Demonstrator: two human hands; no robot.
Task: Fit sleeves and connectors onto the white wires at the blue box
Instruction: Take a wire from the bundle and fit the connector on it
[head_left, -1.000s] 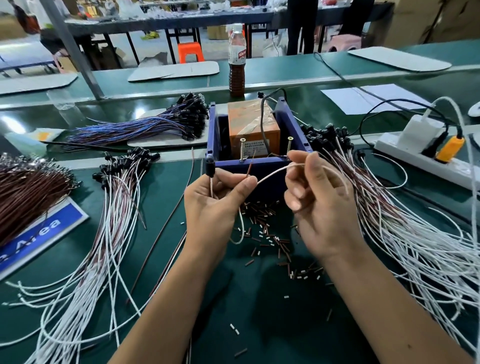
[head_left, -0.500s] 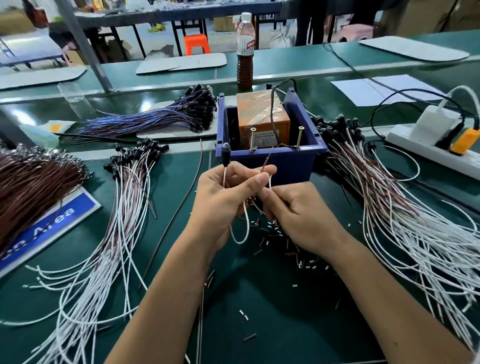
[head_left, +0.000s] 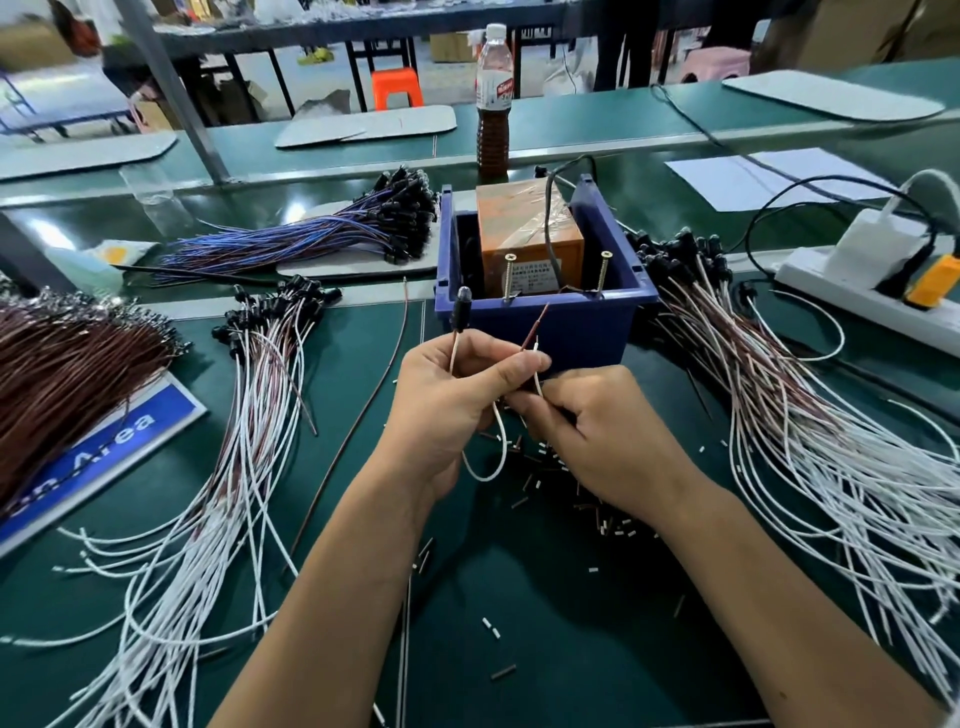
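My left hand (head_left: 457, 400) grips a white wire (head_left: 488, 467) looped below the fist. The wire's black connector (head_left: 460, 314) sticks up at the left, and its bare white end and a brown end (head_left: 537, 327) stick up at the right, in front of the blue box (head_left: 545, 322). My right hand (head_left: 597, 431) sits just below and right of the left, fingers curled at the wire's lower part; what they pinch is hidden. Small brown and white sleeves (head_left: 540, 473) lie scattered on the green mat under both hands.
The blue box holds an orange block (head_left: 524, 228) and two upright screws. Bundles of white wires with black connectors lie left (head_left: 249, 415) and right (head_left: 805, 415). A power strip (head_left: 872, 291) sits far right, a bottle (head_left: 492, 104) behind the box, brown wires (head_left: 62, 374) far left.
My right hand came down from beside the box's front edge to just under my left hand. The wire's long arc between the hands is gone; its ends now stick up from my left fist.
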